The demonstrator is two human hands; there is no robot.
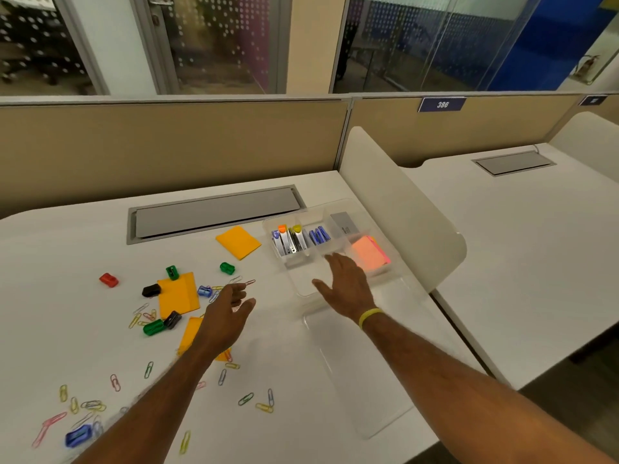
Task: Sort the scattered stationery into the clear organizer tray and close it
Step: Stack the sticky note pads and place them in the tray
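The clear organizer tray [270, 226] sits at the back right of the white desk, and its clear lid [365, 373] lies open and flat in front of it. Inside are small staplers [288, 241], blue items [320, 234], a grey card [344, 222] and pink sticky notes [368, 254]. My right hand [346, 284] hovers flat with spread fingers over the tray's bare front compartment. My left hand [229, 308] is loosely open, its index fingertip at a pink paper clip [250, 282]. Orange sticky pads [238, 243] [177, 294], coloured sharpeners [109, 280] [227, 267] [151, 290] and several paper clips [246, 399] are scattered on the left.
A grey cable hatch [214, 214] is set into the desk behind the scatter. A beige partition [167, 145] closes the back. A white rounded divider [402, 209] stands just right of the tray, with a neighbouring desk [519, 246] beyond it.
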